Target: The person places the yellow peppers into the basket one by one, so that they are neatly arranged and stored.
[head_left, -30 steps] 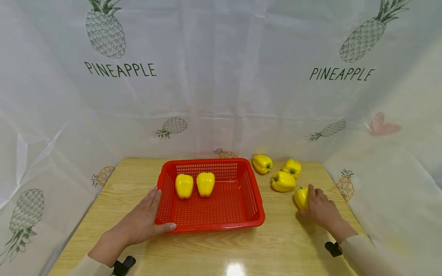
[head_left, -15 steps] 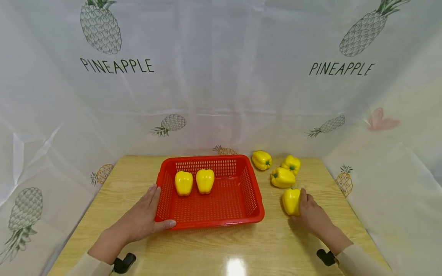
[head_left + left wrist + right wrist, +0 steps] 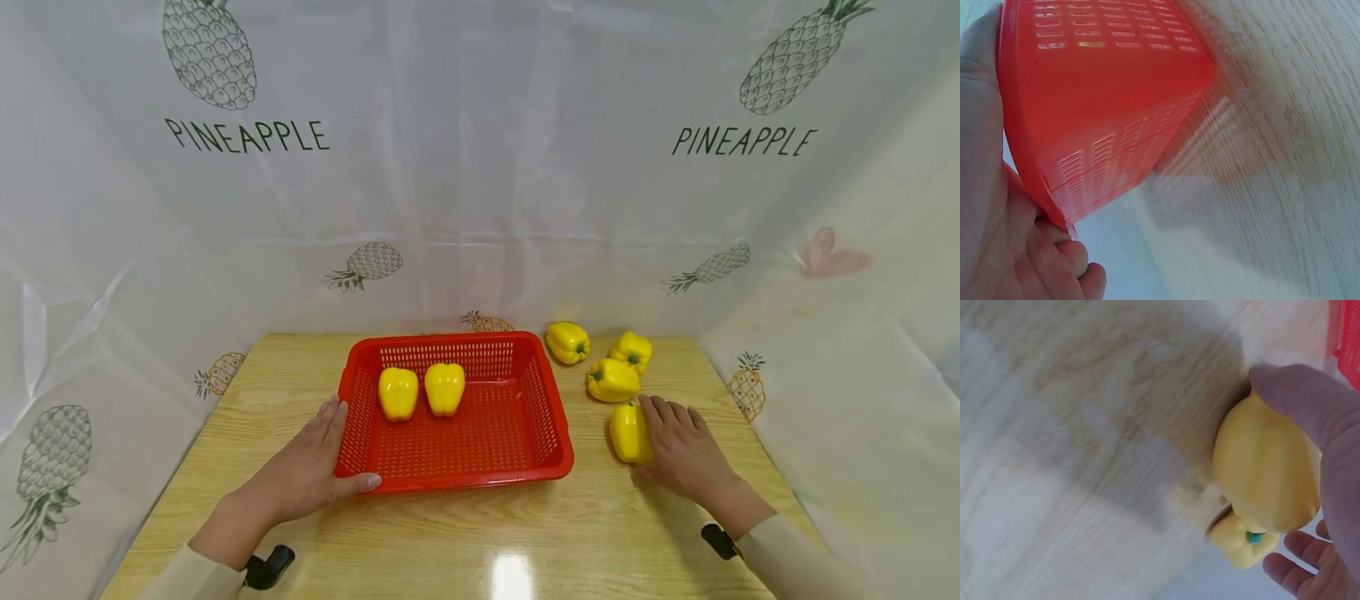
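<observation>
In the head view my left hand [image 3: 303, 467] grips the left front corner of a red perforated basket [image 3: 480, 482]. Its thumb lies on the front rim, and the left wrist view shows fingers [image 3: 1072, 256] bent under the rim. Two yellow bell peppers [image 3: 398, 393] stand inside the basket at the left. To the right of the basket, my right hand [image 3: 686, 450] lies against another yellow bell pepper [image 3: 628, 433] on the table. In the right wrist view its thumb [image 3: 1297, 394] touches one end of this pepper, while the fingers spread beyond the other end.
Behind that pepper, three more yellow bell peppers [image 3: 613, 381] lie on the wooden table [image 3: 450, 542]. A white cloth [image 3: 480, 167] printed with pineapples rises along the table's back and sides.
The right hand shifted the pepper a little left toward the basket; then its fingers straightened and spread, with the pepper staying put. The left hand stayed on the basket. The head view tilted slightly down.
</observation>
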Tool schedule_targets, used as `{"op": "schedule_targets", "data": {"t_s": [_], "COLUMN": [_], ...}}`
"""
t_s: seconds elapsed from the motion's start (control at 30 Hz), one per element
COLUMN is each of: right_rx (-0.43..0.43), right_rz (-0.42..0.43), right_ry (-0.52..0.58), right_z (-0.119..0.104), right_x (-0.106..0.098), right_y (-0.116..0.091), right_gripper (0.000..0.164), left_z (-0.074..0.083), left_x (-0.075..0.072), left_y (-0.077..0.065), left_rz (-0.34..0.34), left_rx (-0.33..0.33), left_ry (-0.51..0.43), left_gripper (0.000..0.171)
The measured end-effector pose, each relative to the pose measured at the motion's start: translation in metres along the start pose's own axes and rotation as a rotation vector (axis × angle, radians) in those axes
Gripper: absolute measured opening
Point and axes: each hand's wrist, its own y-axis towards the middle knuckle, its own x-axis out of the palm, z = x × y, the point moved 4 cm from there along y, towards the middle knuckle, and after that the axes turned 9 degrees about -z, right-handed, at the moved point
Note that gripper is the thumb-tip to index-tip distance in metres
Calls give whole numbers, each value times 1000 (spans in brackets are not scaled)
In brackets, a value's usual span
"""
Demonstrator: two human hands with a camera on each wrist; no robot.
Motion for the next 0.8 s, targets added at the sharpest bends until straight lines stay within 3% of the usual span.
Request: {"op": "schedule_targets", "data": {"t_s": [0.33,0.8], "right_rx": [-46,-43], "right_rz": [-34,-66], "right_ry": [-125,-85], "right_z": [-7,-5], "right_x": [0,6], "right_y": [12,19], "right_gripper": [118,112], "left_z": [-1,-4], "left_x": [1,3], "left_y": [0,2], "left_rz": [2,-1], "left_rx": [-3,0], "left_ry": [0,-3], "left_gripper": [129,133]}}
